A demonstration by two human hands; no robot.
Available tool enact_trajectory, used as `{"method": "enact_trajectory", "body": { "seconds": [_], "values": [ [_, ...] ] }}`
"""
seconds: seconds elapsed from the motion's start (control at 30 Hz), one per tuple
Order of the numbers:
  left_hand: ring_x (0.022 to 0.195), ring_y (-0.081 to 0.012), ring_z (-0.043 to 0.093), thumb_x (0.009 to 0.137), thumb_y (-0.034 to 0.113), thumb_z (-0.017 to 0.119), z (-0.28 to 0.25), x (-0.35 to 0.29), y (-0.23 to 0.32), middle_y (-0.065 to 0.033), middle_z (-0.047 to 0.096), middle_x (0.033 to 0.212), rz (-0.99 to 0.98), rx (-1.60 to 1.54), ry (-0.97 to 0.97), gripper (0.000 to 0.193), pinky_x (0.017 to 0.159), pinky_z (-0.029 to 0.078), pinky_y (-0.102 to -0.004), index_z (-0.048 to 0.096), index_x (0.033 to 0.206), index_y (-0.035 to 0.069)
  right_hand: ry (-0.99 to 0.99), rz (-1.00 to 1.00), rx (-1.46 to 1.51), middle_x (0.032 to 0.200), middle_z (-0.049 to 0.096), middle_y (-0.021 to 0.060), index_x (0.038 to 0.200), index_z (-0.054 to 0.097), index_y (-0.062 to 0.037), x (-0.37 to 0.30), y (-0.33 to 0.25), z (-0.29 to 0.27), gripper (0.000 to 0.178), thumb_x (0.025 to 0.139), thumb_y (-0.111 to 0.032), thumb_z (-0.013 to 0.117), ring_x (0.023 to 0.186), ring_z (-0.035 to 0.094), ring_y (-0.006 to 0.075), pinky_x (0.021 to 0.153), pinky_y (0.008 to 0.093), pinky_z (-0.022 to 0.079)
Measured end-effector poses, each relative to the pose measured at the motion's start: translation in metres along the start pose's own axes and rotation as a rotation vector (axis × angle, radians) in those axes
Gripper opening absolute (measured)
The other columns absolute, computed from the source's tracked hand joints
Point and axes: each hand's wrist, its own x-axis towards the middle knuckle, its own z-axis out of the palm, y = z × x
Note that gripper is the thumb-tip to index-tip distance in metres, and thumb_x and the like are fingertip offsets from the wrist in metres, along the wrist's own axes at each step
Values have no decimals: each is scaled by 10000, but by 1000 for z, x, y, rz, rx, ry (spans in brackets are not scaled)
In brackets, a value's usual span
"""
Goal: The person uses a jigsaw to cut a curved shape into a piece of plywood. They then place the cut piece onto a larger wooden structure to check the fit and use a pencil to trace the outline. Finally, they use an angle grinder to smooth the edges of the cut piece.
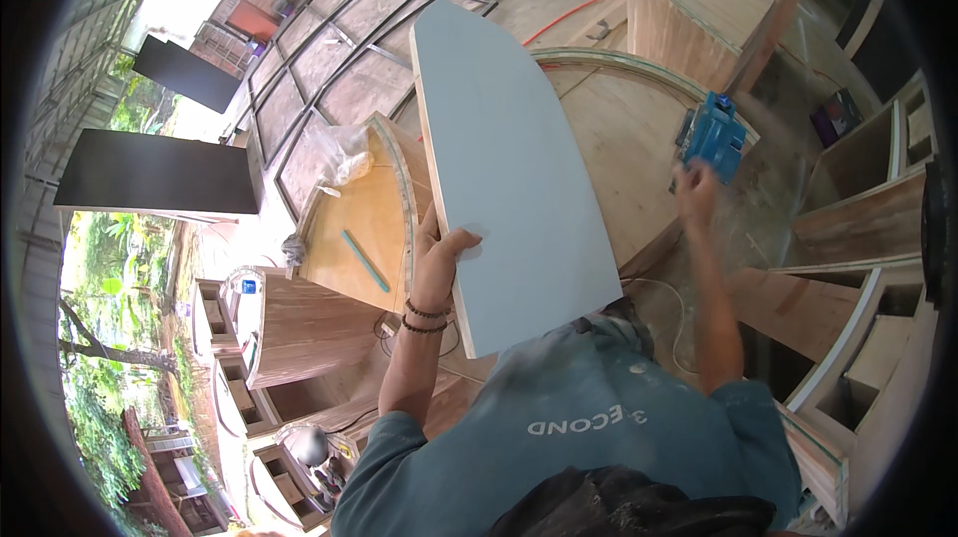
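Gripping the left edge of a pale blue panel (509,168), the left hand (439,256) has its thumb laid over the blue face and its fingers hidden behind the board; two dark bead bracelets (426,318) circle that wrist. That panel, long with a rounded far end, stands tilted up in the middle of the view, its near end just above the person's teal shirt (579,417). Right of the panel, the right hand (696,188) is blurred and rests against a blue power tool (715,136); whether it grips the tool or only touches it cannot be told. Under the tool and behind the panel lies a large plywood sheet (629,138) with a curved pale rim. Left of the panel sits a smaller plywood piece (354,228) with a thin teal strip (365,260) on it and a crumpled clear plastic bag (339,153) at its far end. Farther left of the panel, two flat black rectangular boards (155,173) stand against the greenery.
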Motion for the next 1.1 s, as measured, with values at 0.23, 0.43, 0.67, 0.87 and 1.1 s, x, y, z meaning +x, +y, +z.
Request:
{"method": "enact_trajectory", "body": {
  "seconds": [0.23, 0.43, 0.67, 0.87, 1.1],
  "values": [
    [903, -175, 657, 782, -32, 511, -34, -15, -14, -105, 657, 1090, -16, -208, -17, 551, 785, 549, -285, 544, 1333, -27, -453, 180, -240, 1175, 640, 319, 1165, 681, 8, -143, 22, 29, 619, 929, -557, 592, 1114, 624, 453, 979, 477, 495],
    [1017, -260, 666, 778, 87, 527, -67, -31, -26, -174, 635, 1169, -92, -289, -47, 627, 856, 582, -366, 504, 1394, -24, -1025, 621, 676, 1468, 501, 220, 1415, 496, 107, -104, -9, 15, 739, 1019, -514, 562, 1322, 506, 285, 1099, 404, 421],
    [1101, -274, 655, 793, 59, 566, -107, -25, -79, -177, 611, 1273, -155, -591, -102, 667, 923, 581, -398, 451, 1444, -26, -648, -81, 392, 1378, 586, 167, 1408, 514, 88, -50, -62, -45, 708, 972, -440, 695, 1252, 541, 232, 1066, 352, 444],
    [1071, -232, 674, 998, 263, 618, -53, 18, -145, -149, 656, 1205, -235, -544, -245, 510, 877, 598, -375, 491, 1386, -43, -683, -66, 211, 1056, 718, 90, 1221, 667, 62, 24, -179, -162, 513, 952, -369, 740, 910, 644, 138, 828, 301, 529],
    [1147, -225, 629, 1003, 663, 485, 71, 71, -231, -160, 629, 1304, -450, -173, -518, 853, 983, 523, -392, 448, 1449, -64, -525, -182, -118, 947, 727, 97, 1183, 681, 79, 15, -282, -218, 455, 953, -312, 722, 799, 657, 119, 734, 285, 526]
  ]
}}
